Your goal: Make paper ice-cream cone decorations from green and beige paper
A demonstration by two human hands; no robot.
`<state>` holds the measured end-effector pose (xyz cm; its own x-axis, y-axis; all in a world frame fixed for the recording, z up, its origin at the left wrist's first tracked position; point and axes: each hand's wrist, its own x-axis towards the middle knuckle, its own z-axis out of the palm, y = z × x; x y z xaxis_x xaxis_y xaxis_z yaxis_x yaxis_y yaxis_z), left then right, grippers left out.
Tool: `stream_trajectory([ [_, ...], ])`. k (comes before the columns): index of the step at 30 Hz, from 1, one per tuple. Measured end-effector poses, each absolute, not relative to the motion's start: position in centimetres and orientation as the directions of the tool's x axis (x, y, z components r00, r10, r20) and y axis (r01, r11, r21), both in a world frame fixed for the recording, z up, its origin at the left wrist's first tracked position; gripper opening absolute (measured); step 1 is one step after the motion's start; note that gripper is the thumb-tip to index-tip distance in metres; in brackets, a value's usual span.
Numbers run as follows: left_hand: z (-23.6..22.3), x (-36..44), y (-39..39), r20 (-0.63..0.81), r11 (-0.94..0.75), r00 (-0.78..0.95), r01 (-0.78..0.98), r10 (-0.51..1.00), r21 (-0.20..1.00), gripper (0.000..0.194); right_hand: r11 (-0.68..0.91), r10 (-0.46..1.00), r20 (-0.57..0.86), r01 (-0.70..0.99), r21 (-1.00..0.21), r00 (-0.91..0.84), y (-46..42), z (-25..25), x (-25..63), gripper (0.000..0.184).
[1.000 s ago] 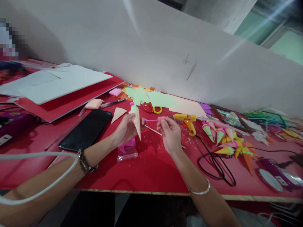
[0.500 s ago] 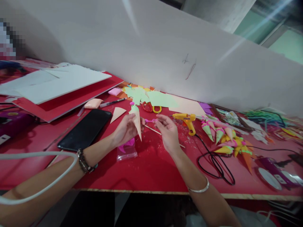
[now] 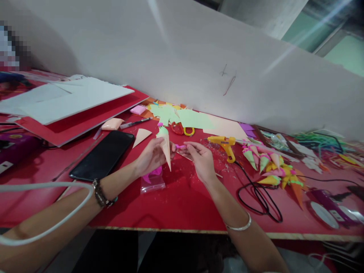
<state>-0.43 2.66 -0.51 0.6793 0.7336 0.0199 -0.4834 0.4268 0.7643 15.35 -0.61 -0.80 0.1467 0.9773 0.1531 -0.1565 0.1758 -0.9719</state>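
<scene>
In the head view my left hand [image 3: 149,156] is closed around a peach paper cone [image 3: 166,151], point downward, with pale green and a pink blob at its wide end. My right hand [image 3: 203,161] pinches a small piece of pink modelling clay [image 3: 180,146], which reaches across to my left fingertips. Below my left hand lies a clear packet [image 3: 152,185] with more pink clay in it. A thin stick [image 3: 218,175] lies partly hidden beneath my right hand. A cut peach paper piece [image 3: 141,137] is left of the cone.
A yellow glue gun [image 3: 223,142] with a black cord [image 3: 263,212] lies to the right, near several finished cones [image 3: 264,161]. Scissors [image 3: 188,131] and green paper [image 3: 193,118] lie behind my hands. A black phone [image 3: 104,155] and white boards [image 3: 76,98] are on the left.
My right hand has come slightly nearer my left fingers, and the pink clay strand between them looks shorter and more bunched. The cone has barely shifted.
</scene>
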Motion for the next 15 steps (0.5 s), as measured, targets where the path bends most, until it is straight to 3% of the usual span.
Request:
stream_trajectory([
  [6,-0.45,-0.44,2.53,0.024,0.402,0.68,-0.461,0.733,0.791,0.032,0.194,0.965,0.172,-0.096,-0.976,0.199,-0.48,-1.0,15.55,0.013],
  [11,-0.41,-0.45,2.53,0.001,0.401,0.676,-0.439,0.737,0.804,0.034,0.178,0.978,0.152,-0.185,-0.966,0.145,-0.31,-1.18,15.54,0.019],
  [15,-0.42,-0.45,2.54,0.004,0.417,0.703,-0.427,0.711,0.802,0.034,0.179,0.966,0.161,-0.078,-0.981,0.203,-0.39,-1.05,15.73,0.017],
])
